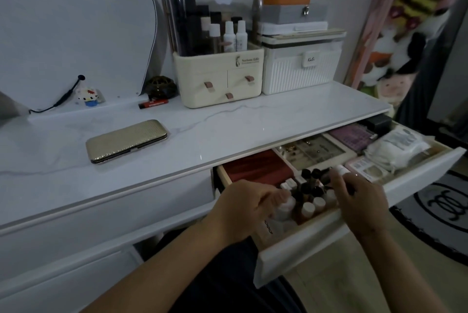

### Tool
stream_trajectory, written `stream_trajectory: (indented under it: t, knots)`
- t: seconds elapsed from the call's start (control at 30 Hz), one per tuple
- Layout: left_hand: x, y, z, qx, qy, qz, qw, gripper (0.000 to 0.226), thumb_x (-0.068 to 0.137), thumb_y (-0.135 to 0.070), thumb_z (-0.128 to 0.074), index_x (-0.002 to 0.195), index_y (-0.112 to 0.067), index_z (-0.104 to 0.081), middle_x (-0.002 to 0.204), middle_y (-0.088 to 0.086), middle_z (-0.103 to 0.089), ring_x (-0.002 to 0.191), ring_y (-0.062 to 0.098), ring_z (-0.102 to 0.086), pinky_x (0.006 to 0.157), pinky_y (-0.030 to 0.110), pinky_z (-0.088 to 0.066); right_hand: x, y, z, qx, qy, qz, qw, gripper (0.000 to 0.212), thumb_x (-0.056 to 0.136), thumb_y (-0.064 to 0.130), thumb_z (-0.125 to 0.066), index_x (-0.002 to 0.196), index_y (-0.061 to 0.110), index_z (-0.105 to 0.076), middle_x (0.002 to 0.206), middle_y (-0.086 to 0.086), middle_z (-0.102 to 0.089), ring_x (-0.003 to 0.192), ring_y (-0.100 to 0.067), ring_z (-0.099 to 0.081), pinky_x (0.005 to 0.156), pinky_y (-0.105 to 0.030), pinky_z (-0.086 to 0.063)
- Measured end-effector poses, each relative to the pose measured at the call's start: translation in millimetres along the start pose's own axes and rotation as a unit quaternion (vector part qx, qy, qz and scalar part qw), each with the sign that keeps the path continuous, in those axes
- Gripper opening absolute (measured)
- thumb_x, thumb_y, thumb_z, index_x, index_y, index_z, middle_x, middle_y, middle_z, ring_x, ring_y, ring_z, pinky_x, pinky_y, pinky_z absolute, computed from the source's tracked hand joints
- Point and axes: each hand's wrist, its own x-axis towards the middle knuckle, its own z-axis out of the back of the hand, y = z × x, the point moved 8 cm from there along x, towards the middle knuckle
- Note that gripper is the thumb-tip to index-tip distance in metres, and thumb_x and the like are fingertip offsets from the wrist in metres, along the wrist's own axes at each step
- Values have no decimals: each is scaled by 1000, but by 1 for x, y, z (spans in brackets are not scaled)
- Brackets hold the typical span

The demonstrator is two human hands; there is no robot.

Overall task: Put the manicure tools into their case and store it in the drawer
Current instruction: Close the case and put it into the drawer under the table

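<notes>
Both hands (pixel 249 207) reach among bottles (pixel 310 194) in the open drawer (pixel 354 226).

The left hand (pixel 249 207) and right hand (pixel 359 201) cover part of the small bottles (pixel 312 201) at the front of the open drawer (pixel 354 224), so their grip cannot be read. The table (pixel 228 125) hides the drawer's rear. The gold case (pixel 126 140) lies shut, its contents unseen. The mirror (pixel 76 21) and the patterned rug (pixel 440 211) run off the picture's edges.

home bedroom: vanity table (pixel 228 122), mirror (pixel 76 21), cosmetics organizer (pixel 217 41).
</notes>
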Motion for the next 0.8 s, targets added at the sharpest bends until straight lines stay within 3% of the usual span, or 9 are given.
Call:
stream_trajectory:
  t: [0.13,0.27,0.37,0.47,0.53,0.63,0.73,0.8]
  knots:
    - [1,17,22,23,-35,20,999,66,88,-65,-23,82,-17,-69,71,-5,-67,71,9,-60,68,37,-48,-4,-8,13,-58,28,-67,996,70,79,68,-29,53,8,-53,48,-9,-52,47,-22,-49,47,-29,-38]
    - [-10,47,71,34,-122,81,989,72,82,-73,-20,94,-23,-71,84,-8,-68,84,7,-58,76,30,-47,21,38,13,-13,31,4,999,45,84,46,-52,55,12,-46,56,-3,-46,52,-19,-42,49,-26,-31]
    - [-30,82,130,51,-245,129,960,50,89,-54,-33,97,-19,-68,98,-7,-65,96,11,-54,80,29,-43,49,107,-21,88,78,83,990,21,82,36,-60,79,15,-54,85,-1,-51,75,-15,-49,64,-24,-38]
    - [-64,125,188,85,-342,245,903,26,92,-33,-49,106,-17,-64,119,4,-57,111,22,-50,91,29,-37,58,184,-93,187,227,117,949,39,82,42,-58,112,16,-52,114,1,-51,102,-11,-51,85,-24,-41]
    - [-93,152,213,80,-376,337,859,30,92,-27,-52,118,-13,-59,131,11,-47,120,27,-44,99,30,-31,53,228,-143,223,318,103,915,52,84,44,-56,125,15,-46,128,-2,-49,109,-8,-48,89,-23,-38]
    - [-125,179,229,16,-382,424,821,43,92,-32,-51,130,-11,-49,139,13,-41,124,28,-42,103,35,-31,41,268,-208,244,409,58,877,67,84,51,-52,138,15,-32,144,-5,-37,126,-15,-41,102,-29,-34]
    - [-127,193,226,-11,-323,457,829,44,92,-34,-52,127,-8,-49,126,11,-49,114,27,-49,87,30,-36,42,283,-247,152,404,51,900,75,81,64,-44,141,22,-26,147,-3,-36,134,-23,-34,112,-42,-25]
    - [-120,196,224,-23,-298,453,840,47,92,-33,-52,130,-6,-48,128,8,-50,115,25,-49,89,29,-35,42,291,-256,100,387,64,914,71,82,65,-38,140,24,-28,143,-5,-41,132,-25,-35,112,-42,-22]
